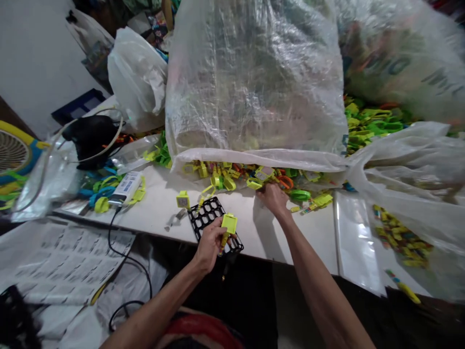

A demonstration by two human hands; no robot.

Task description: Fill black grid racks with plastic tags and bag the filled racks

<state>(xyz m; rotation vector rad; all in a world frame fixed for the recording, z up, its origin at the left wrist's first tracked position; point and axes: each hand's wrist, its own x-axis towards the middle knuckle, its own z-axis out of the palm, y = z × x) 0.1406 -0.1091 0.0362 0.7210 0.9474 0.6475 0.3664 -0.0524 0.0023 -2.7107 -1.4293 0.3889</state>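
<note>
My left hand (210, 245) is closed on a yellow plastic toy watch (229, 224) with a square frame, its thumb against the frame's edge. Under that hand lies a black grid tray (207, 213), partly covered by it and reaching over the table's front edge. My right hand (274, 198) reaches into a pile of mostly yellow toy watches (221, 177) at the mouth of a big clear plastic bag (257, 87). Its fingertips are hidden among the pieces. A yellow square watch piece (182, 199) sits just behind the tray's left corner.
A white device (127, 188) with a black cable rests at the left near coloured bands. Flat clear bags (358, 237) lie at the right, beside a bag of small yellow pieces (401, 237). A yellow and blue fan (16, 150) stands far left; printed sheets (69, 257) are below.
</note>
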